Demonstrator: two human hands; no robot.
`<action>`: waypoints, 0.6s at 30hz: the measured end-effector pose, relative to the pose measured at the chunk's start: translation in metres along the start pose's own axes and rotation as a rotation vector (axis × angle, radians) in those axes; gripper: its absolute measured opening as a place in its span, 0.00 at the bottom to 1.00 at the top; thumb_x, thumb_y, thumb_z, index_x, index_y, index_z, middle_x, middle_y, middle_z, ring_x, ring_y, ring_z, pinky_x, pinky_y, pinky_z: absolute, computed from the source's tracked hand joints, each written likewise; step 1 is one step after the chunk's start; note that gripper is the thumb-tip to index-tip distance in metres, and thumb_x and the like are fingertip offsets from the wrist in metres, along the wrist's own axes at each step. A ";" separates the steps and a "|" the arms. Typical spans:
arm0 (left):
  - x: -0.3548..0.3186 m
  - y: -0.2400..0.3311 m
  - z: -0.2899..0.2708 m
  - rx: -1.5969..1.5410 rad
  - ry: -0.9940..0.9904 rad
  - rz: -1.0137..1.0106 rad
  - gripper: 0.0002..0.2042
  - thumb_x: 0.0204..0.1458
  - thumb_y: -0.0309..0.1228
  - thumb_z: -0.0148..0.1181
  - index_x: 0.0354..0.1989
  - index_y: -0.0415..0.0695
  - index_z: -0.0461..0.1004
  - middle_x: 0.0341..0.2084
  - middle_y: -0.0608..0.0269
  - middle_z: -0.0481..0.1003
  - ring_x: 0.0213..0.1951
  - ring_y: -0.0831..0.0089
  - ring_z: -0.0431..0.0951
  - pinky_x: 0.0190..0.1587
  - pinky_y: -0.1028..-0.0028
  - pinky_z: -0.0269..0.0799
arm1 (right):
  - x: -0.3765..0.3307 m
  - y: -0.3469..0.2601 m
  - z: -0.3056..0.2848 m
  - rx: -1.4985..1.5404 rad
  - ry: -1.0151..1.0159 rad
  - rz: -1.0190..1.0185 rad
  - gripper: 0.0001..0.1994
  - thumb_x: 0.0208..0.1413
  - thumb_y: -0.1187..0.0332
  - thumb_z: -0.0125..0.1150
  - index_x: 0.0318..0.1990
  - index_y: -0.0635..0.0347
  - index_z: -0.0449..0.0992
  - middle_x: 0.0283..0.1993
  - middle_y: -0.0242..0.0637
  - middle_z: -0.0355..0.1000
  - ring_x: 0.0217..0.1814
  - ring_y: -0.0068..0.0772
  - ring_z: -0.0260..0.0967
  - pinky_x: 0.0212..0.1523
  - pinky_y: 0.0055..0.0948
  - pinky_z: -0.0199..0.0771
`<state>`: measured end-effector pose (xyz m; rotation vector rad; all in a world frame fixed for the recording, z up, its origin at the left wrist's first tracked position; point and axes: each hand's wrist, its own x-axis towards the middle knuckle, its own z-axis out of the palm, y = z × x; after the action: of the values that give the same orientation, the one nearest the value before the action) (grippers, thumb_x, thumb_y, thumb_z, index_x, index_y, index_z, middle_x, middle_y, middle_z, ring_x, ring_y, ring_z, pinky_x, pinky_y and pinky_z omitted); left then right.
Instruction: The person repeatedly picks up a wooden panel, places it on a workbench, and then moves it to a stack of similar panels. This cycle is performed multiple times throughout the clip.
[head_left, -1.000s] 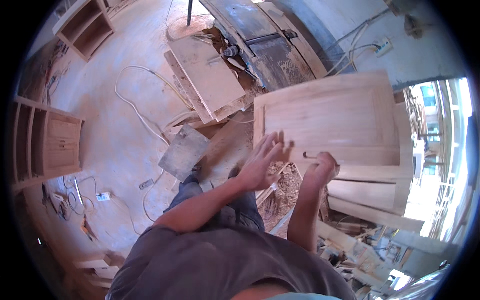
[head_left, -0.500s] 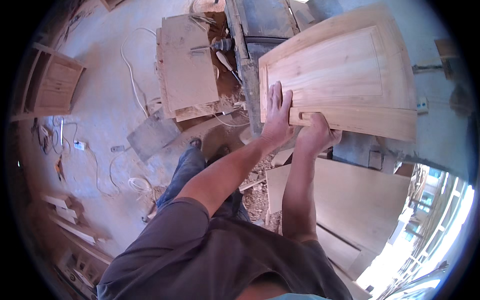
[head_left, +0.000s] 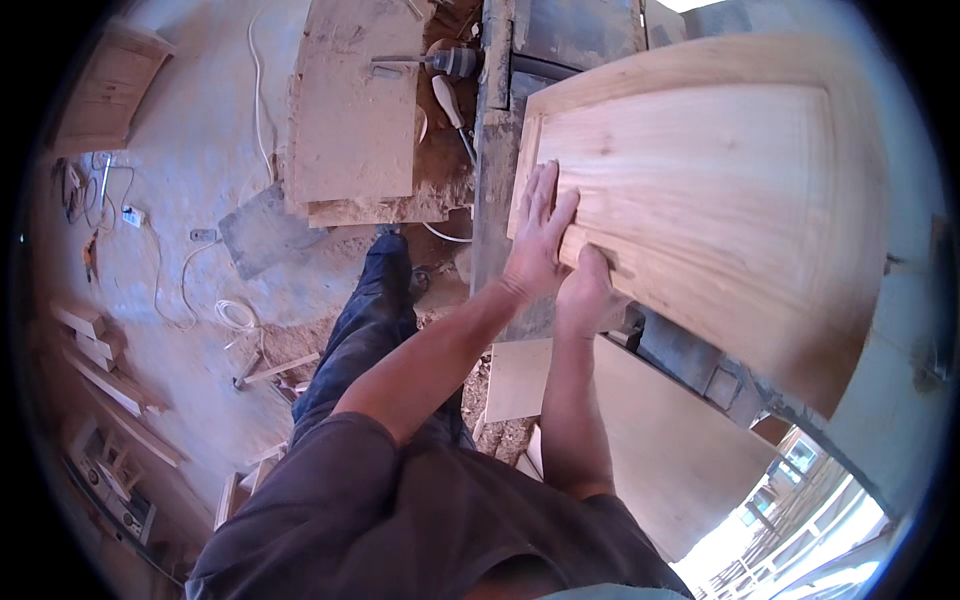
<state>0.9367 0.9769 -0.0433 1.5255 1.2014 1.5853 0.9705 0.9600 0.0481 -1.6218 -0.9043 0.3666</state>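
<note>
A pale wooden cabinet door [head_left: 690,150] with a framed raised panel lies tilted across a grey machine table, its right end swung close to me. My left hand [head_left: 538,235] rests on the door's near left corner, fingers stretched out and apart over the frame. Beside it my right hand [head_left: 588,290] grips the near edge, thumb on top and the other fingers hidden underneath. A dark strip of the machine's edge [head_left: 493,150] runs along the door's left end.
Left of the machine lies a dusty board stack [head_left: 350,130], with a drill chuck [head_left: 455,62] and a white-handled tool [head_left: 448,100] beside it. A large plain board [head_left: 650,430] leans below the door. Cables [head_left: 235,315], wood offcuts [head_left: 100,385] and a small cabinet [head_left: 105,90] are at far left.
The door has turned clockwise, its right end swinging toward me and blurring. Both hands have stayed on its near left part. My view has shifted, so the floor things sit higher.
</note>
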 end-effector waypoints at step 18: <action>0.039 -0.022 0.008 0.020 -0.036 -0.061 0.25 0.52 0.26 0.58 0.61 0.48 0.63 0.71 0.35 0.41 0.71 0.31 0.42 0.69 0.43 0.43 | 0.033 0.031 0.012 -0.868 -0.195 -0.790 0.09 0.42 0.83 0.63 0.20 0.64 0.68 0.20 0.45 0.68 0.21 0.48 0.67 0.24 0.39 0.69</action>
<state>0.9363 1.0217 -0.0480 1.5100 1.2358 1.5046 0.9947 0.9915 0.0233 -1.8120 -1.9266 -0.5026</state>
